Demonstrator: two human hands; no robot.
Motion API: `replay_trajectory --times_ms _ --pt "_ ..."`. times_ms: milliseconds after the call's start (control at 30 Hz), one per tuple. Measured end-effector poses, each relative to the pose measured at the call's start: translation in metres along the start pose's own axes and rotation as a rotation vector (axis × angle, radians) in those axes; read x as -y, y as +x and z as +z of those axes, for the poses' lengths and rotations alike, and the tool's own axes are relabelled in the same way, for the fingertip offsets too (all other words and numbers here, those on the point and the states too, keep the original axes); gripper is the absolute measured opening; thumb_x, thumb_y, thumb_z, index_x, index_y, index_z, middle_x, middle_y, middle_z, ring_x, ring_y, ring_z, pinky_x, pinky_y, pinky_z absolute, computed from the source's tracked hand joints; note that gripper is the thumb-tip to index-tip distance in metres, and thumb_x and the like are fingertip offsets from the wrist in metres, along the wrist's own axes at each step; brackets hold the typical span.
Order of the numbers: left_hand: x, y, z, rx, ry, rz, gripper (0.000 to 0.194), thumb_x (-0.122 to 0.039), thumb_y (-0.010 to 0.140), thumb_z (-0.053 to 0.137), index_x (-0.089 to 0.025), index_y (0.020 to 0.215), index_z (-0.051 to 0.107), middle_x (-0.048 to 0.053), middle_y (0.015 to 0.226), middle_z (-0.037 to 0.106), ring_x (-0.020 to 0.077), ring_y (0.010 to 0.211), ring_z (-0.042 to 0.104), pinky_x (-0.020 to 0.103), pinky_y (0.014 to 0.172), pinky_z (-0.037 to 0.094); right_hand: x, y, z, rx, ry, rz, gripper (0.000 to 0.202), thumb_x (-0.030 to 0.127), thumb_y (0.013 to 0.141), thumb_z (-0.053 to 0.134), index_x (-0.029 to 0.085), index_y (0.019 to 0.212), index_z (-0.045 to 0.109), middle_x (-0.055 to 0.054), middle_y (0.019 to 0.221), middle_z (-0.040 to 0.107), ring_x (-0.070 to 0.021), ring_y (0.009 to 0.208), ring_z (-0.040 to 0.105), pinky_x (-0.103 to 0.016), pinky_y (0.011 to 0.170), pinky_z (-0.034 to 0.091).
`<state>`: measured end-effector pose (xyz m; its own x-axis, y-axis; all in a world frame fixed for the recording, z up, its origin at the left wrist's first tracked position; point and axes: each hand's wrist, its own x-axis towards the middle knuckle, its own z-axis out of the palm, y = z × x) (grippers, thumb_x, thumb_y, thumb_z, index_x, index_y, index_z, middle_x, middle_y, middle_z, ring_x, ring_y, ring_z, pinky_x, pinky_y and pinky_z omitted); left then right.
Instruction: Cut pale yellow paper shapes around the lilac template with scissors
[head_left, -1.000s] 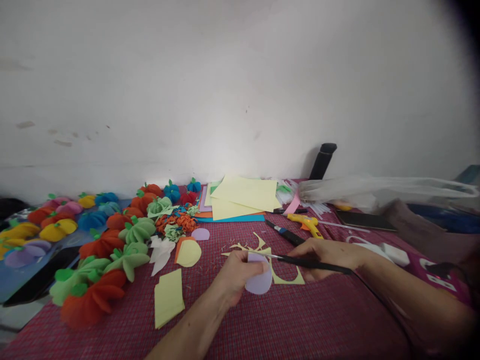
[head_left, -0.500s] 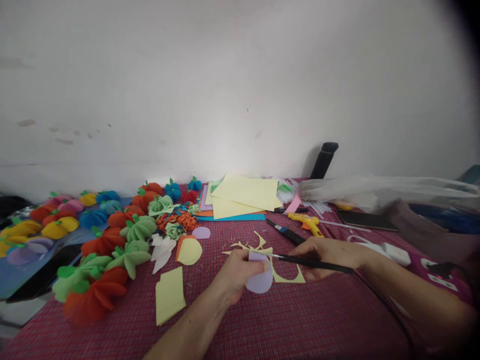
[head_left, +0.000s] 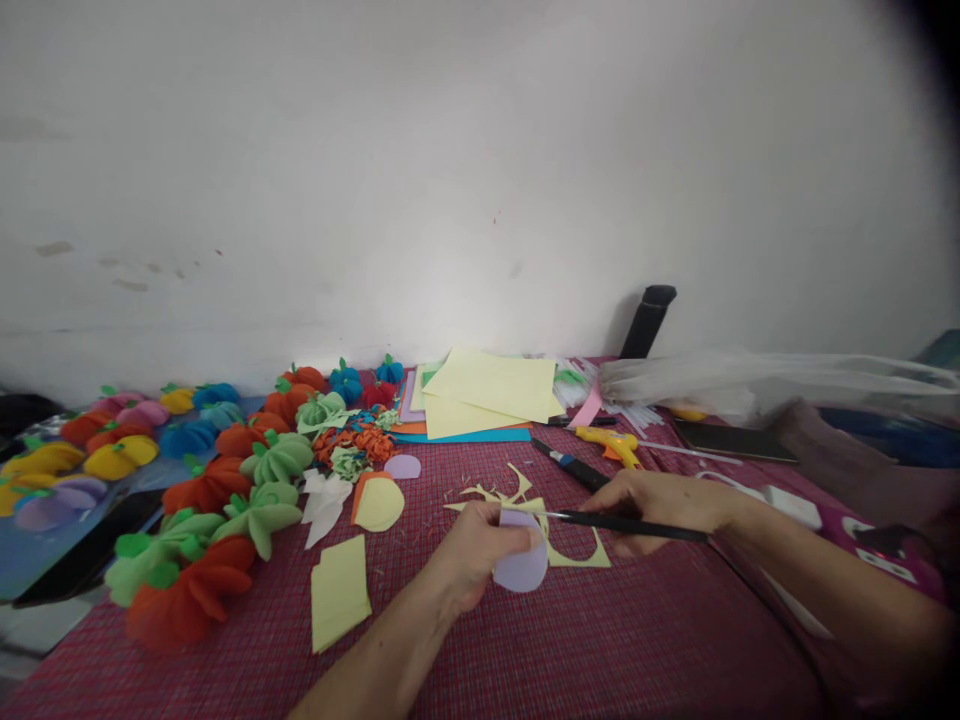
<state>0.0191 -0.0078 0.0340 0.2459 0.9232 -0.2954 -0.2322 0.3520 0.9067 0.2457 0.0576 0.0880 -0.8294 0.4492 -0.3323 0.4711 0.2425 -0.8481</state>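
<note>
The left hand (head_left: 472, 550) holds a paper disc (head_left: 521, 562) at the worktop (head_left: 600, 650) centre; the scissors (head_left: 622, 522) in the right hand (head_left: 660, 505) lie to its right. Paper scraps (head_left: 517, 495) lie behind. Paper pumpkins (head_left: 187, 500) sit left, a sheet stack (head_left: 487, 390) at the rear, and a glue gun (head_left: 611, 445) rear right.

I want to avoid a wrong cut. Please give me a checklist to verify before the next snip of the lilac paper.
1. Left hand grips the lilac paper piece: ok.
2. Right hand holds the scissors: ok.
3. Scissor tip meets the paper's top edge: ok.
4. Left fingers away from the blades: not ok, they lie just under the tip.
5. Blades open or shut: cannot tell.
6. Yellow offcuts away from the paper: not ok, right behind it.
</note>
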Motion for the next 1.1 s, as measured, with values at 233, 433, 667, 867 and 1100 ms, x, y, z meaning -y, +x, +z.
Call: replay_trajectory --times_ms 233,433,667,867,1100 --pt "0.003 0.006 -0.005 -0.061 -0.029 0.018 0.018 -0.022 0.052 0.070 -0.008 0.061 0.063 0.003 0.052 0.059 0.0108 0.043 0.050 0.023 0.044 0.035 -0.007 -0.001 -0.004 -0.019 -0.016 0.044 0.037 0.037 0.070 0.061 0.012 0.097 0.059 0.004 0.059 0.046 -0.0054 0.048 0.039 -0.017 0.043 0.031" --pt "0.000 0.013 -0.011 -0.160 -0.251 0.142 0.019 -0.023 0.057 0.070 -0.010 0.068 0.063 0.003 0.059 0.062 0.0119 0.051 0.054 0.024 0.051 0.040 -0.017 0.020 0.016 -0.389 0.253 -0.056 0.041 0.044 0.073 0.057 0.012 0.098 0.050 0.003 0.061 0.046 -0.0052 0.046 0.042 -0.017 0.042 0.033" --pt "-0.003 0.014 -0.013 -0.190 -0.392 0.185 0.017 -0.022 0.059 0.071 -0.011 0.069 0.063 0.002 0.060 0.063 0.0110 0.054 0.056 0.023 0.055 0.041 0.005 0.056 0.054 -0.695 0.470 -0.137 0.036 0.034 0.062 0.068 0.015 0.088 0.052 0.006 0.058 0.046 -0.0052 0.045 0.040 -0.018 0.042 0.030" --pt "-0.005 0.015 -0.011 -0.239 -0.427 0.242 0.016 -0.022 0.060 0.070 -0.012 0.071 0.063 0.001 0.061 0.063 0.0110 0.055 0.056 0.023 0.055 0.041 0.009 0.082 0.065 -0.792 0.551 -0.305 0.047 0.028 0.057 0.073 0.017 0.096 0.049 0.004 0.068 0.054 -0.0100 0.058 0.050 -0.022 0.052 0.039" --pt "-0.004 0.012 -0.009 -0.245 -0.411 0.320 0.014 -0.022 0.061 0.069 -0.013 0.070 0.064 0.001 0.065 0.064 0.0105 0.059 0.056 0.022 0.059 0.041 0.015 0.102 0.071 -0.821 0.591 -0.398 0.043 0.022 0.061 0.070 0.018 0.097 0.048 0.003 0.071 0.051 -0.0087 0.059 0.047 -0.020 0.052 0.039"
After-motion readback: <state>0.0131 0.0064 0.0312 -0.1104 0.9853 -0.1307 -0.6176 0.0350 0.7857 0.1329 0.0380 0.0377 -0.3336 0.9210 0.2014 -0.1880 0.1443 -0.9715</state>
